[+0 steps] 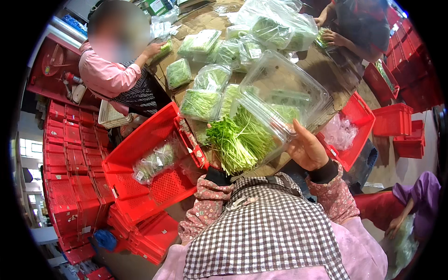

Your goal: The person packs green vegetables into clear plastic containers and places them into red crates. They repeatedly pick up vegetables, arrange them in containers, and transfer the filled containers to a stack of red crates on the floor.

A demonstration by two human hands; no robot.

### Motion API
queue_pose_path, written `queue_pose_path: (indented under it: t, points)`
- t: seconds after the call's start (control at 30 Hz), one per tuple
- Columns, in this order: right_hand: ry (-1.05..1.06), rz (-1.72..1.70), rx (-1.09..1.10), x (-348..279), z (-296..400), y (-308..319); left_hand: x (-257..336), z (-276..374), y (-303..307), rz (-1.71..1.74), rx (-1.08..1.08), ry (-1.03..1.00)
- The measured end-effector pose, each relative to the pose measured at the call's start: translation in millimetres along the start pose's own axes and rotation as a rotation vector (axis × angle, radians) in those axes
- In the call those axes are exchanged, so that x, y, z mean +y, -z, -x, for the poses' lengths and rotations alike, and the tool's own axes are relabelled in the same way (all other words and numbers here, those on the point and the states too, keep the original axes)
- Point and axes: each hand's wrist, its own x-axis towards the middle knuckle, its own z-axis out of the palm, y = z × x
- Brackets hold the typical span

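My left hand (214, 161) is mostly hidden behind a loose bunch of green leafy shoots (235, 145) that it holds, pale stems towards me. In my right hand (309, 148) is an opened clear plastic clamshell box (285, 82), gripped by its near edge with the thumb in front. Some of the shoots show against the clear plastic; I cannot tell how far they lie inside it. Just beyond, filled clear packs of shoots (200, 104) lie on the cardboard-covered table (341, 101).
A red plastic crate (154, 199) with bagged greens (155, 162) stands at left; another red crate (365, 115) holds crumpled clear plastic (339, 131) at right. Two co-workers handle greens across the table. A third person's hand (395, 224) touches plastic at lower right. Stacked red crates (75, 175) line the left.
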Motion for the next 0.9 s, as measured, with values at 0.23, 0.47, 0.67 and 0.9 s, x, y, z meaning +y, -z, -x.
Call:
queue_pose_path:
  t: [0.23, 0.47, 0.67, 0.9]
  points:
    - [-0.011, -0.144, 0.054, 5, 5, 13, 5, 9, -14, -0.065, 0.046, 0.087]
    - [0.004, -0.173, 0.03, 6, 10, 14, 12, 15, -30, -0.089, 0.054, 0.127]
    - [0.015, -0.22, 0.062, 7, 13, 11, 13, 17, -37, -0.095, 0.055, 0.142]
    - [0.003, -0.186, 0.041, 6, 17, 6, 15, 19, -42, -0.084, 0.047, 0.148]
